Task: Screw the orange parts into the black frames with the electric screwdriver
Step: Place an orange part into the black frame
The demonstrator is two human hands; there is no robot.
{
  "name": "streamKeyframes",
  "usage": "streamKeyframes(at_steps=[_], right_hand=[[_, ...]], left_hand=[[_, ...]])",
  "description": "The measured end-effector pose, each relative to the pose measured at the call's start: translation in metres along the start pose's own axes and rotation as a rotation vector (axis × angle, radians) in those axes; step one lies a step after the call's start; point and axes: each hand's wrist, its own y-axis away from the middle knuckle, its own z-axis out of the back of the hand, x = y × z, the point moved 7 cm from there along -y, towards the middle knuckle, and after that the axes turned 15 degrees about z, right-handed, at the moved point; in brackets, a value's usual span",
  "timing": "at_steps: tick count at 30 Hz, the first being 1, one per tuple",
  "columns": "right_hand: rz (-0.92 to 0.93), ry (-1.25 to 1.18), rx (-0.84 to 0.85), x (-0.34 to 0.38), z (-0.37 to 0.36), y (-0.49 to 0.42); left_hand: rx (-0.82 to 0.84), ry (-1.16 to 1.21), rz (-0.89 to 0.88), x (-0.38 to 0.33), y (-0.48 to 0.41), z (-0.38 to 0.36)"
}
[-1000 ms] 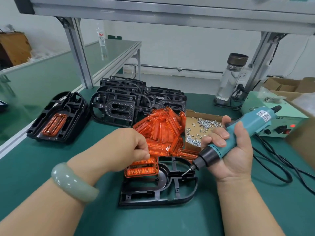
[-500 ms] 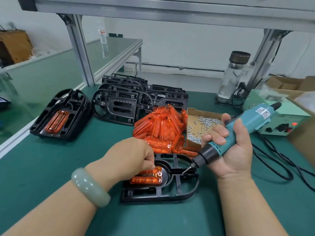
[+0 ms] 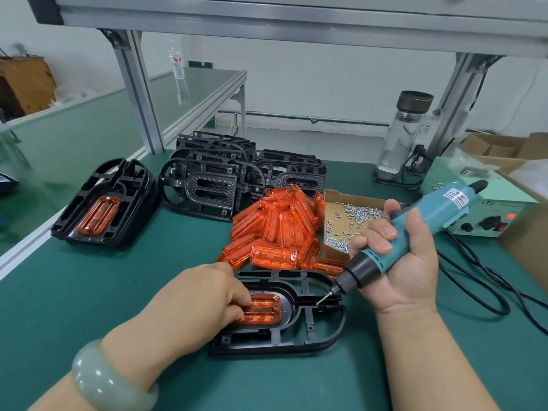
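Orange part (image 3: 262, 311) sits in the pocket of the near frame (image 3: 296, 342). Left hand (image 3: 204, 301) curls its fingers on it, I'd guess to stop it shifting. Right hand (image 3: 406, 268) wraps the screwdriver (image 3: 415, 235), bit angled just right, looks ready for screws.

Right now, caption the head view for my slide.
Left hand holds orange part in frame; right hand grips screwdriver.

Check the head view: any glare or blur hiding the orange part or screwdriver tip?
Head view: light even; orange part shows bright streaks but reads clearly, its left end under the left hand; screwdriver tip sharp; wide-angle leans the bench posts.
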Motion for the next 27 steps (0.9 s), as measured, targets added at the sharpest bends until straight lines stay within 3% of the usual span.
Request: streamKeyframes(at_steps=[15,21,27], right_hand=[[0.040,-0.024,-0.032,0.012,-0.001,-0.004],[0.036,-0.027,-0.050,0.015,0.000,-0.006],[0.001,-0.044,-0.061,0.013,0.004,-0.009]], left_hand=[[0.055,0.057,-0.044,-0.021,-0.004,-0.009],[-0.080,0.193,-0.100,-0.049,-0.034,0.027],[-0.191,0.114,-0.216,-0.122,-0.099,0.037]])
